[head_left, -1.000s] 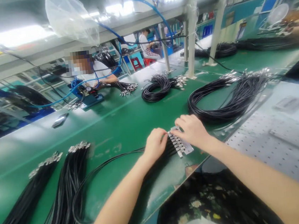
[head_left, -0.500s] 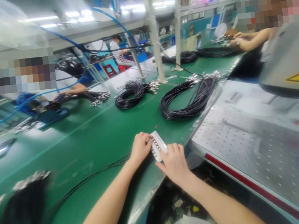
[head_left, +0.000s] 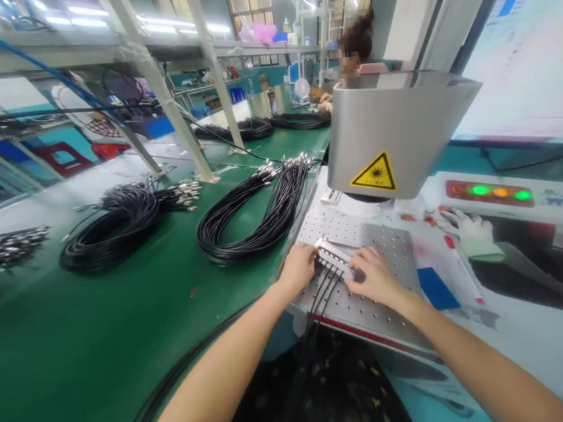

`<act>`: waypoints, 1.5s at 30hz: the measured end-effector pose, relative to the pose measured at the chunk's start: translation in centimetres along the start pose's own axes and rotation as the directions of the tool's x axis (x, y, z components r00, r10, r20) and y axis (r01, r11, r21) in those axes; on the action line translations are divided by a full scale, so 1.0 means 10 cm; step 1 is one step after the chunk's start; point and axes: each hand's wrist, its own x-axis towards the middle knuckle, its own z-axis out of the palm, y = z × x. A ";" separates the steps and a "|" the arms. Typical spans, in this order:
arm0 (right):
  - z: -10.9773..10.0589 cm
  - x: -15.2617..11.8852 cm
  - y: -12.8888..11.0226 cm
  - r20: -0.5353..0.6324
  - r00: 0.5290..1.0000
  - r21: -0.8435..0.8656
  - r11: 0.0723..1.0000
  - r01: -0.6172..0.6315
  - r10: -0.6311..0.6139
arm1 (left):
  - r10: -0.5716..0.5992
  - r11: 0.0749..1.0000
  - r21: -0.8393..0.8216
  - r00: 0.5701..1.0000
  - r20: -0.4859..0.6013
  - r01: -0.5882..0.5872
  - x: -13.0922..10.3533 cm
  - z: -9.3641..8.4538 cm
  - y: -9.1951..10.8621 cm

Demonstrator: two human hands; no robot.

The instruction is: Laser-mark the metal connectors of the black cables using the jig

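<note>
metal strip (head_left: 335, 257) lies slantwise on the perforated plate (head_left: 391, 253), left hand (head_left: 298, 269) and right hand (head_left: 373, 280) pinching opposite ends (black cables (head_left: 320, 287) trail toward the person).

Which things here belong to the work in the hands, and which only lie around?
In hand:
left hand
right hand
metal fixture
its black cables
perforated plate

Lying about:
cable coils
white glove
red pen
</note>
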 end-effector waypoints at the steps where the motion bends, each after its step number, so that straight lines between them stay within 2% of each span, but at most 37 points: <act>1: 0.00 0.00 0.10 0.030 0.999 -0.027 0.999 0.022 -0.021 | 0.015 1.000 0.012 1.000 0.015 -0.015 0.04 0.07 0.01; 4: -0.03 0.01 0.30 0.054 0.992 -0.121 0.985 0.123 -0.117 | 0.049 0.996 0.068 0.997 0.061 -0.053 0.07 0.16 0.00; 7: -0.09 0.06 0.39 0.056 0.987 -0.173 0.973 0.155 -0.148 | 0.076 0.991 0.106 0.992 0.101 -0.086 0.07 0.17 -0.03; 14: -0.22 0.06 0.54 0.104 0.988 -0.114 0.986 0.122 -0.111 | 0.197 0.956 0.197 0.973 0.121 -0.218 0.12 0.25 0.05; 21: -0.16 -0.03 0.55 0.051 0.998 -0.074 0.996 0.046 -0.043 | 0.234 0.940 0.223 0.964 0.123 -0.257 0.11 0.25 0.12; 23: -0.23 -0.10 0.65 0.092 0.995 -0.070 0.997 0.036 -0.030 | 0.239 0.940 0.220 0.963 0.124 -0.262 0.10 0.25 0.11; 25: -0.38 -0.23 0.84 0.147 0.988 -0.122 0.992 -0.028 0.046 | 0.238 0.941 0.216 0.964 0.120 -0.260 0.10 0.25 0.10; 27: -0.58 -0.40 1.08 0.164 0.954 -0.296 0.935 -0.194 0.249 | 0.239 0.941 0.213 0.962 0.131 -0.263 0.11 0.24 0.11; 30: -0.81 -0.66 1.38 0.097 0.800 -0.557 0.699 -0.449 0.592 | 0.234 0.939 0.216 0.958 0.164 -0.266 0.12 0.24 0.12; 31: -0.84 -0.73 1.44 0.082 0.755 -0.584 0.645 -0.492 0.650 | 0.229 0.940 0.217 0.958 0.170 -0.263 0.13 0.24 0.13; 33: -0.87 -0.81 1.49 0.095 0.724 -0.582 0.628 -0.517 0.683 | 0.214 0.944 0.216 0.962 0.166 -0.248 0.13 0.25 0.13; 35: -0.87 -0.84 1.46 0.115 0.748 -0.499 0.689 -0.525 0.653 | 0.199 0.949 0.214 0.967 0.160 -0.231 0.12 0.25 0.13; 36: -0.87 -0.83 1.42 0.103 0.771 -0.403 0.735 -0.545 0.629 | 0.193 0.951 0.213 0.968 0.160 -0.224 0.11 0.26 0.13; 38: -0.87 -0.76 1.31 0.013 0.823 -0.100 0.820 -0.563 0.567 | 0.185 0.953 0.211 0.969 0.161 -0.217 0.10 0.25 0.14; 40: -0.83 -0.62 1.17 -0.129 0.864 0.200 0.866 -0.457 0.486 | 0.184 0.954 0.210 0.970 0.162 -0.216 0.10 0.24 0.15; 41: -0.79 -0.53 1.10 -0.178 0.887 0.267 0.889 -0.373 0.426 | 0.182 0.954 0.210 0.970 0.162 -0.214 0.10 0.23 0.15; 43: -0.64 -0.32 0.96 -0.207 0.945 0.268 0.944 -0.194 0.253 | 0.176 0.954 0.213 0.970 0.166 -0.210 0.11 0.22 0.16; 45: -0.43 -0.12 0.85 -0.161 0.984 0.177 0.983 -0.045 0.074 | 0.158 0.956 0.221 0.973 0.168 -0.193 0.11 0.21 0.17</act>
